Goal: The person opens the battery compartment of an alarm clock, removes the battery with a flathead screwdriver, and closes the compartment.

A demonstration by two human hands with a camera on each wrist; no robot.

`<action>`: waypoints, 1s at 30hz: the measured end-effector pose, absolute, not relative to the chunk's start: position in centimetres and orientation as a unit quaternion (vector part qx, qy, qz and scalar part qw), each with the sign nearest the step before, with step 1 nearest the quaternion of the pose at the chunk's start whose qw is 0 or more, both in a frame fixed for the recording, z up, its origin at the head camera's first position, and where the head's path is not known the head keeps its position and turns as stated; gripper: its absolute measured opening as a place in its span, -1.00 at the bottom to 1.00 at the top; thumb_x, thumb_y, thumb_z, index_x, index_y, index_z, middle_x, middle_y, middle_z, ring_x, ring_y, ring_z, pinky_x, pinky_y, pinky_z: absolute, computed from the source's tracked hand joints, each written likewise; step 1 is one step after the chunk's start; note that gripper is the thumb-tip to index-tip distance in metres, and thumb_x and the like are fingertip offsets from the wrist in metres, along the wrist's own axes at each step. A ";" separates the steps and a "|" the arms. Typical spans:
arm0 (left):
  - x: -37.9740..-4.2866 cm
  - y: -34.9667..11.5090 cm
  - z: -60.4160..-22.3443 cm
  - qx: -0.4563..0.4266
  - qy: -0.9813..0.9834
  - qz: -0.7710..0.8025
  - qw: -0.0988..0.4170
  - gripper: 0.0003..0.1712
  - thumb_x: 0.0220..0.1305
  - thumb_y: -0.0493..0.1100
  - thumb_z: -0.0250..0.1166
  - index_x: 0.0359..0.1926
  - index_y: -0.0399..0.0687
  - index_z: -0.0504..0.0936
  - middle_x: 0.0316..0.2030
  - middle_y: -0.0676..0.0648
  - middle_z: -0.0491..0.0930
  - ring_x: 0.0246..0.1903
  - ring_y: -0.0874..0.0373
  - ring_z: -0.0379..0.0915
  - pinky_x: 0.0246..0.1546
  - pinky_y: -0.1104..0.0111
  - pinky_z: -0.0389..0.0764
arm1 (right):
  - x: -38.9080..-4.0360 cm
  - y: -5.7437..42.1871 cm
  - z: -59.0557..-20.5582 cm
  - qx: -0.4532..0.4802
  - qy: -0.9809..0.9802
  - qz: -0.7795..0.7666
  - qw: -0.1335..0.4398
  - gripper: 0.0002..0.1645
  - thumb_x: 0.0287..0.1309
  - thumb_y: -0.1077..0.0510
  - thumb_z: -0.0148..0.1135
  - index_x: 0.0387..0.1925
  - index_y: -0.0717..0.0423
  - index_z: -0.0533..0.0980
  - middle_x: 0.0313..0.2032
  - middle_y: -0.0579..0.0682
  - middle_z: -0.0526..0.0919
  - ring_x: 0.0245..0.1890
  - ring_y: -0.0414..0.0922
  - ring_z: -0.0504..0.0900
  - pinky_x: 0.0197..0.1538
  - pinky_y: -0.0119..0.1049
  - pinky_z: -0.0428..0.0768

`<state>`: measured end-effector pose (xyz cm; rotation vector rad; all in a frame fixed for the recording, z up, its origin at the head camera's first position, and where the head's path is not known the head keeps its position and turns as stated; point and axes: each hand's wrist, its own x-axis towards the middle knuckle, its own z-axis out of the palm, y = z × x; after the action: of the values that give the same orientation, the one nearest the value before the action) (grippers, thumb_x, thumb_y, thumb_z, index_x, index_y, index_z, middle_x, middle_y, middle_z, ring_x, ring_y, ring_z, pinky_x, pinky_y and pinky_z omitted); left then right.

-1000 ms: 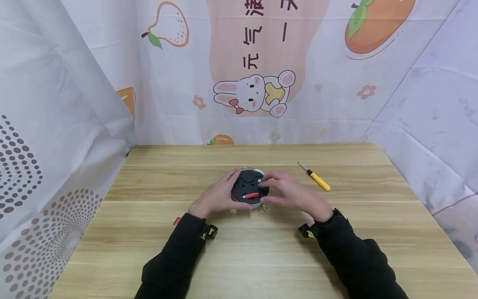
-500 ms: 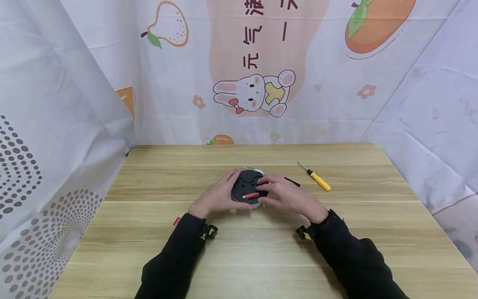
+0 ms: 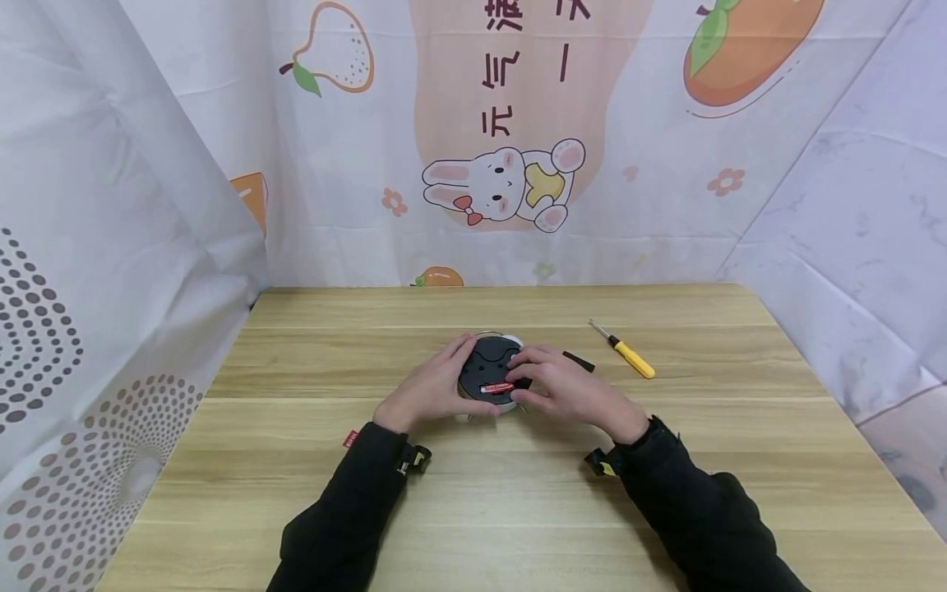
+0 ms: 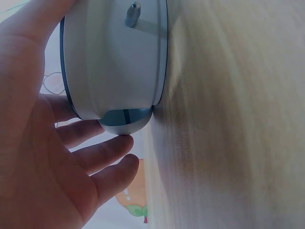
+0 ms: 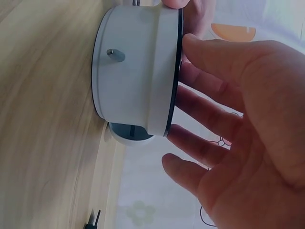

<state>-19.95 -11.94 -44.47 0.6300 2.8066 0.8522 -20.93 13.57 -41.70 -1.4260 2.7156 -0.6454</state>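
Note:
A round white alarm clock lies face down, its dark back upward. Its white side, a metal foot and part of a bell show in the left wrist view. My left hand grips the clock round its left side, fingers at the far edge and thumb at the near edge. A red battery lies in the compartment in the back. My right hand touches the clock's right side, thumb at the rim, fingertips over the back beside the battery; their exact contact is hidden.
A yellow-handled screwdriver lies on the wooden table to the right of the clock. Between it and my right hand is a small flat black piece. Printed cloth hangs behind the table.
My right hand has shifted slightly left and downward over the clock, uncovering the black piece behind it. The battery is tilted a little differently. My left hand has stayed in place.

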 end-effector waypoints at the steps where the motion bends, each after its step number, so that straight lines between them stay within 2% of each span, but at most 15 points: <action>1: -19.9 -11.9 -44.5 0.211 0.933 0.283 0.069 0.45 -0.12 0.50 0.51 0.62 -0.02 0.02 0.57 -0.08 0.02 0.43 -0.08 0.18 0.33 0.02 0.35 | -20.9 13.6 -41.7 -0.452 0.867 -0.210 0.006 -0.70 0.32 0.08 0.36 -0.02 0.17 0.67 0.11 0.11 0.59 0.20 0.09 0.50 0.26 0.03 0.47; 9: -20.0 -12.0 -44.5 0.215 0.931 0.288 0.067 0.44 -0.12 0.51 0.50 0.62 -0.02 0.03 0.57 -0.05 0.02 0.43 -0.03 0.17 0.34 0.06 0.35 | -20.2 12.9 -42.4 -0.406 0.886 -0.222 0.013 -0.73 0.38 -0.04 0.29 -0.13 0.09 0.58 0.19 0.15 0.49 0.24 0.13 0.39 0.22 0.04 0.48; 17: -20.1 -11.8 -44.7 0.226 0.930 0.284 0.060 0.43 -0.11 0.49 0.50 0.62 -0.02 0.03 0.56 -0.04 0.04 0.42 -0.01 0.20 0.33 0.09 0.36 | -20.1 12.8 -42.9 -0.392 0.892 -0.225 0.007 -0.75 0.43 -0.05 0.24 -0.23 0.05 0.56 0.17 0.16 0.47 0.22 0.13 0.38 0.19 0.02 0.51; 21: -20.0 -11.8 -44.7 0.221 0.932 0.280 0.063 0.44 -0.11 0.52 0.49 0.62 -0.01 0.01 0.57 -0.08 0.01 0.44 -0.03 0.17 0.34 0.08 0.34 | -20.1 12.8 -42.9 -0.388 0.895 -0.220 0.017 -0.71 0.48 -0.09 0.15 -0.25 0.03 0.56 0.19 0.14 0.46 0.25 0.13 0.35 0.20 0.01 0.50; 30: -20.0 -11.8 -44.8 0.226 0.932 0.277 0.065 0.44 -0.09 0.54 0.46 0.62 -0.02 0.00 0.57 -0.09 0.01 0.43 -0.06 0.18 0.32 0.05 0.37 | -20.0 12.9 -42.8 -0.402 0.890 -0.213 0.014 -0.72 0.46 -0.09 0.17 -0.20 0.00 0.64 0.19 0.13 0.48 0.23 0.13 0.35 0.15 0.02 0.54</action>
<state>-19.95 -11.82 -44.80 0.6814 2.8105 0.8369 -20.03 12.89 -42.84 -1.2518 2.7727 -0.6630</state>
